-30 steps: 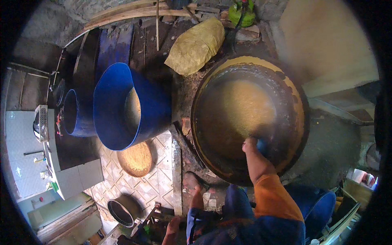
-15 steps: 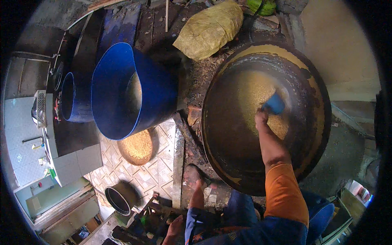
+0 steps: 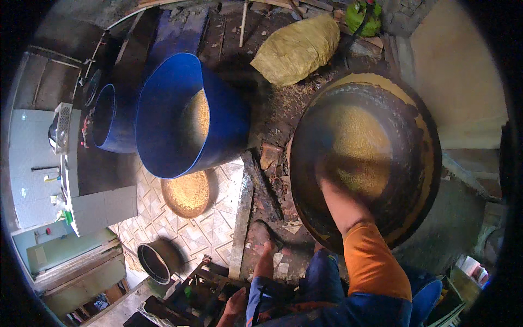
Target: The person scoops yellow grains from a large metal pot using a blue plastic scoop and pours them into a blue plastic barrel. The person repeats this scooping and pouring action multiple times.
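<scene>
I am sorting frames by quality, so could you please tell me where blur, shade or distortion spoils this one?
Head view: the right hand smears into motion blur over the grain in the big dark pan; fisheye bends the tiled floor and blacks the corners; the large blue tub is sharp, shaded inside.

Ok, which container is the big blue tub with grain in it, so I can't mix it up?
Start at the wide dark pan where the right hand is stirring yellow grain. Look left across the dirt: two blue tubs stand side by side. Yours is the larger blue tub nearer the pan, grain visible inside; the smaller tub looks dark inside.
</scene>
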`<act>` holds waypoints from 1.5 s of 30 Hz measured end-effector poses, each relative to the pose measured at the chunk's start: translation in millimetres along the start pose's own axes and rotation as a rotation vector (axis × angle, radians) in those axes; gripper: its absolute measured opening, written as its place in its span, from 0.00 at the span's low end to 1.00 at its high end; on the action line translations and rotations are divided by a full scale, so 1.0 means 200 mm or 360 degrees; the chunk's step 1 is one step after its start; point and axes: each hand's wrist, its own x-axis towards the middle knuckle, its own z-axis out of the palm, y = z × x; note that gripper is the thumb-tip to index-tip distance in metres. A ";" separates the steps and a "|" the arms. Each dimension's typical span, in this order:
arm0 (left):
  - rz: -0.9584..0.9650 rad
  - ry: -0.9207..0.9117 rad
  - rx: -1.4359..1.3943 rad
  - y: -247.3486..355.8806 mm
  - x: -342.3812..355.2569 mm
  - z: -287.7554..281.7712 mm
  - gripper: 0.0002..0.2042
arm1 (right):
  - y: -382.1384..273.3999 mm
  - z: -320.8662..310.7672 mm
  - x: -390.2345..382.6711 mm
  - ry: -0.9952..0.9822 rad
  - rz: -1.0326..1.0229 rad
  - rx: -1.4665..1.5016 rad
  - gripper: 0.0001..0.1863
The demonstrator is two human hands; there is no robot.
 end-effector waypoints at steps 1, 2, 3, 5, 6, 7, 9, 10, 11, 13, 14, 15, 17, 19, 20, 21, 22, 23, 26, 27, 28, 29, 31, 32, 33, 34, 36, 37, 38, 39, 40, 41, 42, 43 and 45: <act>0.0041 -0.0025 0.0434 0.02 0.01 -0.01 0.25 | -0.01 0.00 -0.06 -0.0011 -0.0005 0.0056 0.21; 0.0101 -0.0074 0.0876 0.02 0.03 -0.03 0.25 | 0.02 -0.03 -0.12 -0.0015 0.0020 0.0113 0.21; -0.0065 -0.0012 0.0600 0.05 0.00 -0.01 0.25 | -0.01 -0.03 -0.19 -0.0060 -0.0001 0.0198 0.20; -0.0325 0.0027 0.0073 0.08 0.01 -0.03 0.24 | 0.05 -0.10 -0.33 -0.0119 0.0049 0.0374 0.20; -0.0422 0.0059 -0.0053 0.08 0.01 -0.04 0.22 | 0.07 -0.15 -0.40 -0.0161 0.0077 0.0487 0.20; -0.0526 0.0093 -0.0186 0.07 0.00 -0.04 0.21 | 0.10 -0.19 -0.46 -0.0277 0.0136 0.0620 0.19; -0.0190 0.0060 0.0429 -0.04 0.03 -0.05 0.19 | 0.17 -0.28 -0.58 -0.0681 0.0386 0.0853 0.18; -0.0202 -0.0070 0.0685 -0.09 0.04 -0.05 0.19 | 0.19 -0.34 -0.65 -0.0734 0.0557 0.1106 0.17; -0.0228 -0.0186 0.0924 -0.13 0.04 -0.04 0.20 | 0.15 -0.43 -0.72 -0.0805 0.0713 0.1348 0.17; -0.0328 -0.0173 0.0550 -0.11 0.01 -0.06 0.19 | 0.14 -0.64 -0.86 -0.1006 0.0841 0.1766 0.15; -0.0379 -0.0019 -0.0081 -0.08 -0.02 -0.08 0.18 | 0.16 -0.74 -0.91 -0.1162 0.0798 0.1929 0.13; -0.0310 0.0053 -0.0135 -0.06 -0.04 -0.08 0.18 | 0.17 -0.83 -0.98 -0.1321 0.0750 0.2088 0.11; 0.0001 0.0301 -0.0146 -0.04 -0.09 -0.09 0.18 | 0.08 -1.01 -1.13 -0.1223 0.0730 0.2204 0.08; -0.0295 0.0298 -0.0801 0.19 -0.11 -0.14 0.20 | 0.04 -1.19 -1.27 -0.1153 0.0622 0.2263 0.07; -0.0453 0.0297 -0.1125 0.30 -0.13 -0.17 0.20 | 0.00 -1.27 -1.33 -0.1113 0.0581 0.2240 0.07; -0.0342 0.0386 -0.0785 -0.01 -0.06 -0.10 0.23 | -0.05 -1.37 -1.40 -0.1066 0.0552 0.2224 0.07; -0.0416 0.0365 -0.0803 0.11 -0.07 -0.14 0.24 | -0.09 -1.44 -1.45 -0.1018 0.0510 0.2192 0.07; -0.0490 0.0345 -0.0827 0.24 -0.09 -0.19 0.25 | -0.12 -1.49 -1.49 -0.0987 0.0462 0.2148 0.06; -0.0261 0.0332 -0.0628 0.14 -0.08 -0.21 0.26 | -0.27 -1.65 -1.62 -0.1003 0.0321 0.2062 0.05; -0.0326 0.0364 -0.0836 0.08 -0.05 -0.18 0.25 | -0.29 -1.67 -1.65 -0.1016 0.0278 0.2050 0.07; -0.0403 0.0420 -0.1056 0.06 -0.08 -0.17 0.24 | -0.34 -1.67 -1.68 -0.1029 0.0248 0.1999 0.08; -0.0308 0.0518 -0.1055 0.04 -0.10 -0.15 0.24 | -0.42 -1.69 -1.71 -0.1047 0.0215 0.1945 0.09; -0.0380 0.0474 -0.1212 0.01 -0.11 -0.15 0.24 | -0.53 -1.69 -1.79 -0.1059 0.0164 0.1819 0.15; -0.0415 0.0459 -0.1297 0.00 -0.12 -0.15 0.24 | -0.62 -1.67 -1.83 -0.1109 0.0110 0.1765 0.16; -0.0532 0.0483 -0.1319 0.05 -0.16 -0.19 0.25 | -0.70 -1.64 -1.86 -0.1164 0.0062 0.1706 0.17; -0.0489 0.0517 -0.1267 0.04 -0.18 -0.21 0.25 | -0.77 -1.61 -1.89 -0.1203 0.0013 0.1655 0.18; -0.0439 0.0577 -0.1190 -0.04 -0.25 -0.16 0.25 | -0.90 -1.48 -1.91 -0.1283 0.0007 0.1592 0.18; -0.0540 0.0536 -0.1116 -0.15 -0.24 -0.11 0.24 | -1.01 -1.42 -1.93 -0.1374 0.0015 0.1584 0.17; -0.0509 0.0683 -0.1423 -0.28 -0.21 0.01 0.22 | -1.10 -1.37 -1.95 -0.1457 0.0024 0.1578 0.16; -0.0567 0.0684 -0.1571 -0.33 -0.21 0.06 0.21 | -1.14 -1.27 -1.92 -0.1516 0.0085 0.1531 0.14; -0.0641 0.0716 -0.1713 -0.40 -0.24 0.10 0.20 | -1.23 -1.17 -1.93 -0.1603 0.0045 0.1476 0.13; -0.0664 0.0769 -0.1705 -0.46 -0.29 0.14 0.20 | -1.33 -1.07 -1.96 -0.1691 0.0006 0.1422 0.12; -0.0693 0.0816 -0.1693 -0.54 -0.33 0.22 0.20 | -1.44 -0.96 -2.00 -0.1777 -0.0026 0.1370 0.11; -0.0701 0.0829 -0.1672 -0.56 -0.35 0.24 0.20 | -1.52 -0.87 -2.01 -0.1835 0.0000 0.1336 0.08; -0.0770 0.0908 -0.1707 -0.57 -0.41 0.28 0.20 | -1.70 -0.64 -2.04 -0.1938 -0.0070 0.1251 0.06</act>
